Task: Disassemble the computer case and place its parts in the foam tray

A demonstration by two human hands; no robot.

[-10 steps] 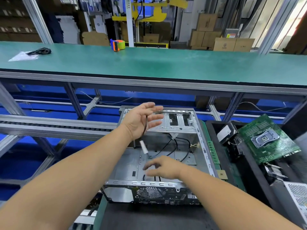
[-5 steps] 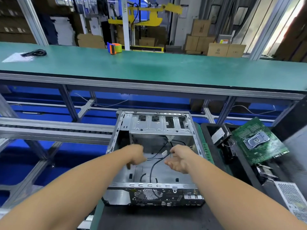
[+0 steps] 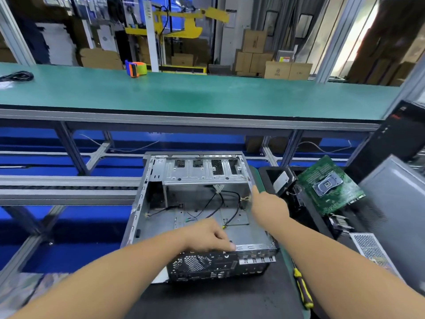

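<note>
The open grey computer case [image 3: 161,203] lies on the black mat in front of me, with loose black cables [image 3: 230,199] on its floor. My left hand [image 3: 211,236] curls over the case's near rear rail, beside the fan grille [image 3: 193,263]. My right hand [image 3: 269,203] holds the case's right wall, one finger sticking up along the edge. The black foam tray [image 3: 266,173] stands to the right. It holds a green motherboard [image 3: 328,185], a hard drive [image 3: 281,181], a heat sink [image 3: 338,223] and a perforated power supply [image 3: 370,249].
A yellow-and-black screwdriver [image 3: 301,286] lies on the mat right of the case. A grey side panel [image 3: 395,203] leans at the far right. Beyond the case runs a green bench [image 3: 207,95] with a tape dispenser [image 3: 136,69]. Left is a conveyor rail [image 3: 69,187].
Both hands have left the cables inside the case. The left hand came back to the rear rail, the right hand went out to the right wall. The case now sits slightly skewed.
</note>
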